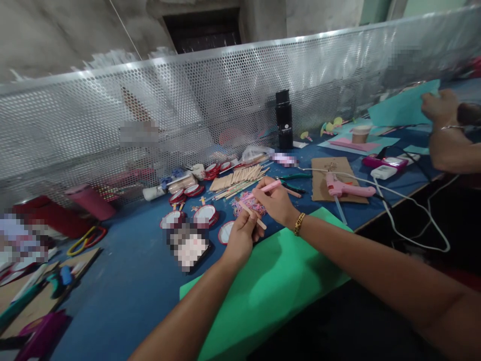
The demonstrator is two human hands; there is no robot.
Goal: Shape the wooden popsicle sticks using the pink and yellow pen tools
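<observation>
My left hand (pixel 243 234) is closed around a flat wooden craft stick (pixel 254 214), its upper end poking out past the fingers. In my right hand (pixel 278 203) is a slim pink pen (pixel 269 187), gripped near its lower end close to the stick. Whether its tip touches the wood is too small to tell. Behind both hands lies a tangle of thin pink and purple bands (pixel 237 206). A round white disc with a red rim (pixel 226 232) is partly hidden by my left hand. Under my forearms spreads a green sheet (pixel 263 286).
Several craft sticks (pixel 240 176) lie piled beyond my hands, near a black bottle (pixel 284 123). A pink glue gun (pixel 345 188) rests on cardboard (pixel 319 173), its white cable running right. Another person's hand (pixel 441 106) holds a blue sheet (pixel 402 106). A perforated metal panel (pixel 169 100) backs the table.
</observation>
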